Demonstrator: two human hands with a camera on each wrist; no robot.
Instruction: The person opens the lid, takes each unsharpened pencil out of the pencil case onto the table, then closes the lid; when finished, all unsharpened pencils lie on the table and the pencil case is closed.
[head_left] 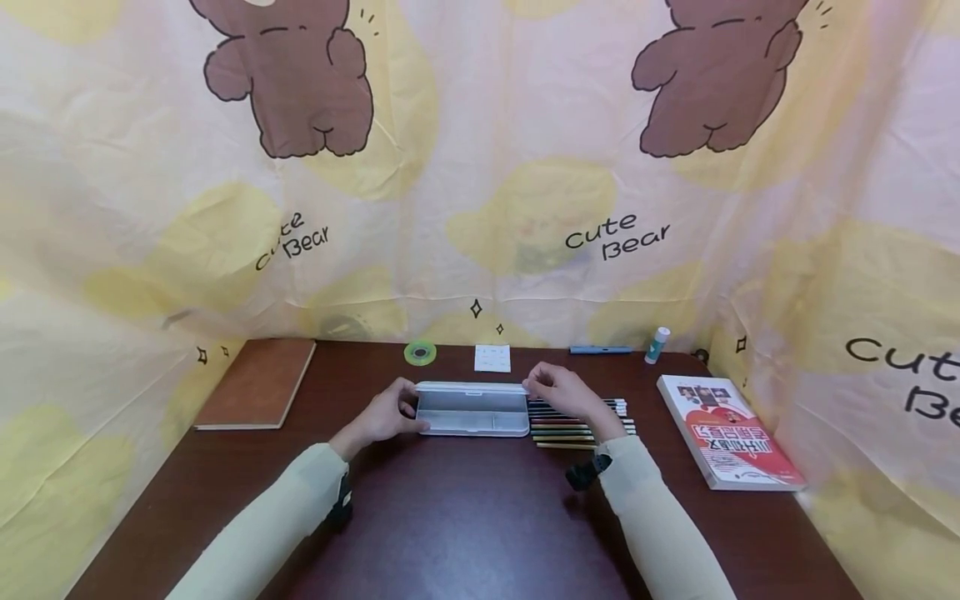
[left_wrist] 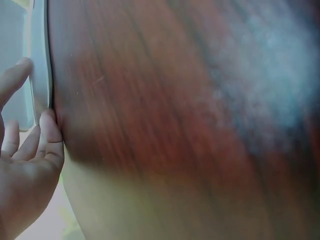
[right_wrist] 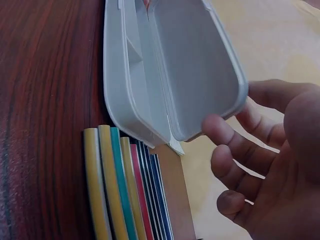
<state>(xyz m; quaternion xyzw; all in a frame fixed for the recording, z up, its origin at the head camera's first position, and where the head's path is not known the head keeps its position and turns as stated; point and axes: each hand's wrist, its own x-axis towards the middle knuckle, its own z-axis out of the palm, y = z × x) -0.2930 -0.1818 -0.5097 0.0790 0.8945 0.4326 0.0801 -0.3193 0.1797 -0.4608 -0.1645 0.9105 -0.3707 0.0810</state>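
A white pencil case (head_left: 456, 422) lies in the middle of the table with its lid (head_left: 472, 402) raised, and no pencils show inside it. My left hand (head_left: 384, 412) grips the left end, thumb near the front corner and fingers toward the lid side. In the left wrist view the fingers touch the case's edge (left_wrist: 41, 65). With thumb and fingers, my right hand (head_left: 566, 390) pinches the lid's right corner; the right wrist view shows this hand (right_wrist: 270, 165) at the lid's rim. Several pencils (head_left: 573, 432) lie in a row beside the case's right end, under the right forearm.
A brown notebook (head_left: 258, 383) lies at left, a red-and-white book (head_left: 731, 433) at right. Along the back are green tape (head_left: 420, 353), a white paper (head_left: 492, 358), a blue pen (head_left: 600, 350) and a glue stick (head_left: 657, 345). A printed curtain (head_left: 480, 233) surrounds the table.
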